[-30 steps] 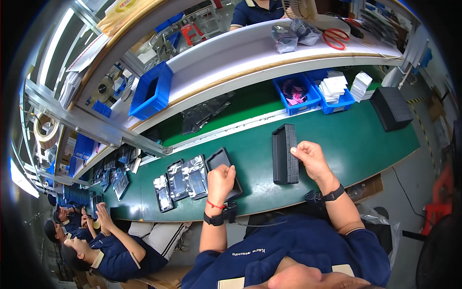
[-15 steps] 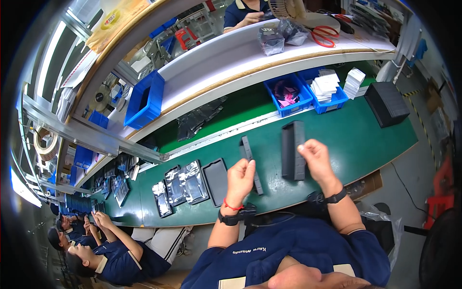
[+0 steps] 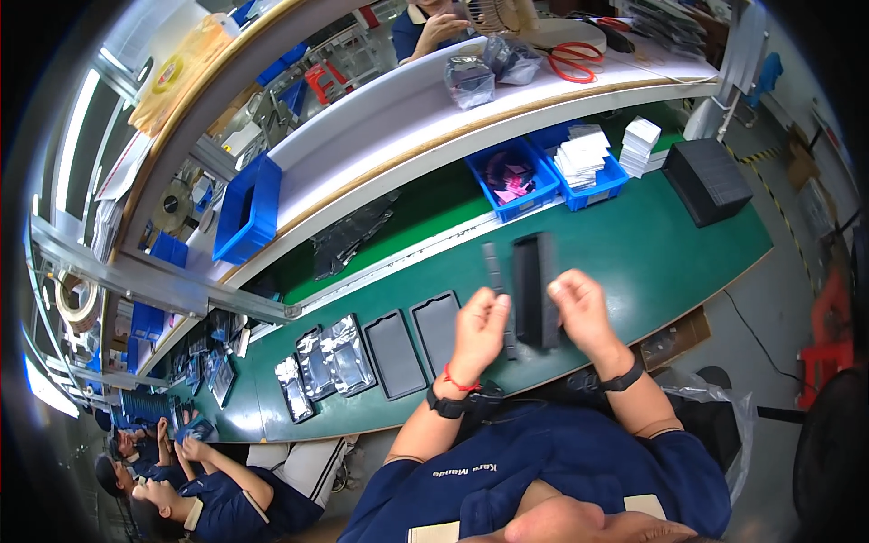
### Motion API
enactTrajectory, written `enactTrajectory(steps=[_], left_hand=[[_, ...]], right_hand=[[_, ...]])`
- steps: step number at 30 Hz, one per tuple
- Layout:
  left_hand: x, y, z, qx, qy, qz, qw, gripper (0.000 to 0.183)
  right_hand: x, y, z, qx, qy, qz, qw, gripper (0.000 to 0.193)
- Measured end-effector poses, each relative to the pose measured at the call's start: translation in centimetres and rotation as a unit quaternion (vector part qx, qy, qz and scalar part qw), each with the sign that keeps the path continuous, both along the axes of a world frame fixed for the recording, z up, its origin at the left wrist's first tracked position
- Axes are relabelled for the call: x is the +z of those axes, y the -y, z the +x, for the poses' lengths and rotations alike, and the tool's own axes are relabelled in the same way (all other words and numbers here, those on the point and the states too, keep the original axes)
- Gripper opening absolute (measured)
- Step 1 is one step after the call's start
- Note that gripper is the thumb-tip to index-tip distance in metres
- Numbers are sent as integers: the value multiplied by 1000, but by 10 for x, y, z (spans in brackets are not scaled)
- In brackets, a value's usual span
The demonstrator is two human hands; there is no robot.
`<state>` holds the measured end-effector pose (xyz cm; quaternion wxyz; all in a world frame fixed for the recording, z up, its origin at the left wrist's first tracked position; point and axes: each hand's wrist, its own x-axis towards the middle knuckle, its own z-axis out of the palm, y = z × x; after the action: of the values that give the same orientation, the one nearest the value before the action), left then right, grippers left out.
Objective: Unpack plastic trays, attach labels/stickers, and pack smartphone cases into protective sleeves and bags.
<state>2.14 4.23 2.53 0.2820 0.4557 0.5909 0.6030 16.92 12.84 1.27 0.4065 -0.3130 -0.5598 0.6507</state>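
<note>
My right hand (image 3: 584, 310) is closed on the side of a black stack of shallow trays (image 3: 534, 290), tipped up on edge above the green table. To its left, my left hand (image 3: 481, 333) pinches a thin black tray (image 3: 492, 264), also seen nearly edge-on and slightly blurred. Left of that hand lie two bare black trays, one (image 3: 396, 355) whole in view and one (image 3: 433, 328) partly behind my left hand. Farther left, several black trays hold silver bags (image 3: 348, 353).
Blue bins with pink pieces (image 3: 511, 195) and white cards (image 3: 581, 158) stand along the table's back. A black block-shaped stack (image 3: 708, 181) sits at the far right. The shelf above carries red-handled scissors (image 3: 575, 61) and a blue bin (image 3: 249, 208). Co-workers sit at left.
A second bare tray now lies beside the first. My hands are closer together, with the left hand's thin tray near the stack. The view has shifted slightly.
</note>
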Motion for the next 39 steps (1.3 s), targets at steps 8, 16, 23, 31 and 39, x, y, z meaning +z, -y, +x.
enactTrajectory(steps=[8,16,23,31,39], left_hand=[[-8,-17,9,-50,-219,-175,959,29],[-8,-43,44,-62,70,-46,995,38],[-19,-63,63,-112,-175,-191,959,38],[-22,-80,105,-137,46,-37,989,32],[-27,-75,111,-191,-421,-119,879,29]], right_hand=[[6,-13,30,-21,39,-12,999,15],[1,-21,55,-121,79,77,986,15],[12,-29,83,-88,87,6,992,15],[22,-24,99,-95,214,8,972,16],[-32,-99,185,-159,60,-132,977,23]])
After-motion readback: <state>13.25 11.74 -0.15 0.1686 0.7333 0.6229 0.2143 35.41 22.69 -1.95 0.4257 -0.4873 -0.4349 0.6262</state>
